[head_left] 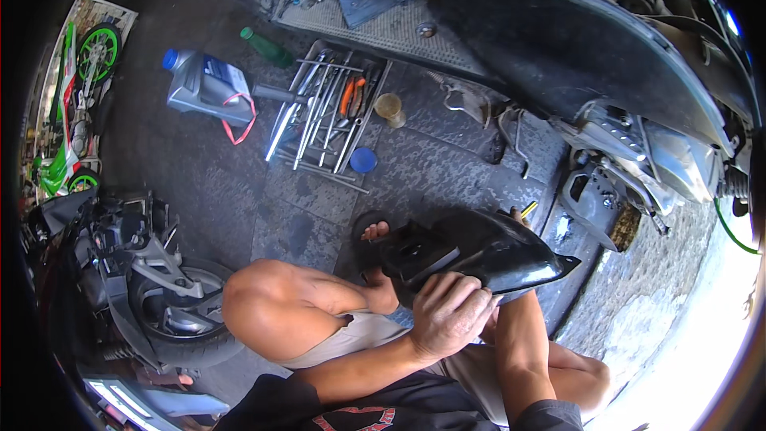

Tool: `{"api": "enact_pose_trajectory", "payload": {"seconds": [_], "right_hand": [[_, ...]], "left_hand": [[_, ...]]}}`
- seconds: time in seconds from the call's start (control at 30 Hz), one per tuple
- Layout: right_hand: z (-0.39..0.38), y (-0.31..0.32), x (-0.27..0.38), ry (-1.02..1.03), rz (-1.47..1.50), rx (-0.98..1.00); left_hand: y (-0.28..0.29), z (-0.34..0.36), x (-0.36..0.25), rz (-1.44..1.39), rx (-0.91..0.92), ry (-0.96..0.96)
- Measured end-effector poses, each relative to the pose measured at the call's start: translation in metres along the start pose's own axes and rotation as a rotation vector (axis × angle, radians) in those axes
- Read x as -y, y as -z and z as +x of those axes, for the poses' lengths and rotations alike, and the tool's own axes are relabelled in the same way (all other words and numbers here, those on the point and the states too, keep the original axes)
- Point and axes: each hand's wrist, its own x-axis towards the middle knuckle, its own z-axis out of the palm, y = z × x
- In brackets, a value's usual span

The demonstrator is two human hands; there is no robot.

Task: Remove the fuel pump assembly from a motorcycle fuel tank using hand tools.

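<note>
A glossy black plastic motorcycle panel (495, 259) is tilted above my lap. My left hand (456, 313) is closed on its near edge, thumb and fingers pinching the rim. Behind the panel, my right forearm reaches up from below. Most of my right hand (520, 220) is hidden there; only a bit of finger shows at the panel's far edge. Out of those fingers sticks a slim yellow-and-black tool (529, 209), its kind too small to make out.
A tray of wrenches and orange-handled pliers (351, 97) lies ahead, near a grey oil jug (209, 84), a green bottle (267, 48), a small cup (390, 110) and a blue cap (363, 160). Motorcycle parts stand at right; a motorcycle wheel (187, 319) is at left.
</note>
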Motion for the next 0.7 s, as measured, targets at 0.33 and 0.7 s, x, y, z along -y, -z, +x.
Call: {"api": "enact_pose_trajectory", "payload": {"seconds": [0.33, 0.7], "right_hand": [[0.054, 0.06, 0.046, 0.4, -1.394, 0.209], [0.012, -0.073, 0.137, 0.46, -2.033, 0.548]], "left_hand": [[0.008, 0.0, 0.016, 0.059, 0.053, -0.105], [0.001, -0.022, 0.005, 0.049, 0.185, -0.34]]}}
